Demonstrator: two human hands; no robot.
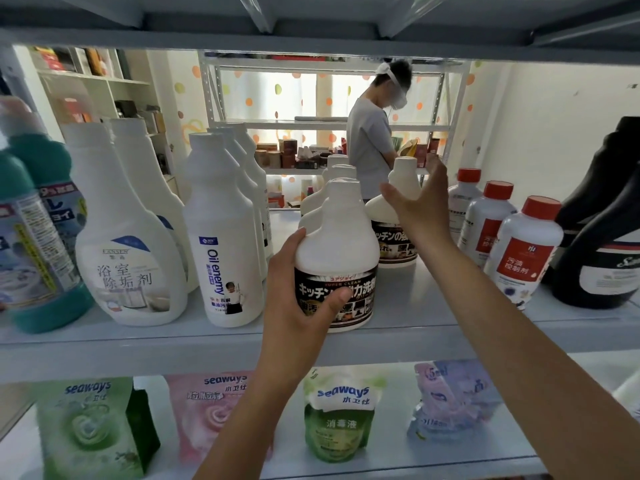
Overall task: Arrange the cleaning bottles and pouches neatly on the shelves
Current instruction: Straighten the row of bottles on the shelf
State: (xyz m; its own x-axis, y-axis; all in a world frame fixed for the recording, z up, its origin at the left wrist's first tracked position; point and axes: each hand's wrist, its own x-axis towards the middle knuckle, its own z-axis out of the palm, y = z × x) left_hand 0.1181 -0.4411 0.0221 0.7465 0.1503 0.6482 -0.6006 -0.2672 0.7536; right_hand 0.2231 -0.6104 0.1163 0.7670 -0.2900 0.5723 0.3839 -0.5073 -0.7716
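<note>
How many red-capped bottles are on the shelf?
3, lined up right of the right hand: front bottle, middle bottle, back bottle. More may hide behind it.

Background: person [369, 147] in grey shirt standing at a metal rack [277, 125] stocked with brown boxes [287, 152]. Dotted curtain [263, 95] behind; white cabinet [128, 98] far left.

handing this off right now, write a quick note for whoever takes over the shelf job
Left hand: grips the front black-label bottle, at the head of its row on the middle shelf.
Right hand: wrapped round the loose black-label bottle, standing right of that row.
Done: white bottles and red-capped bottles stand in rows by kind.
Left: bring the loose one into line; probably straighten the slumped pouches below.
</note>
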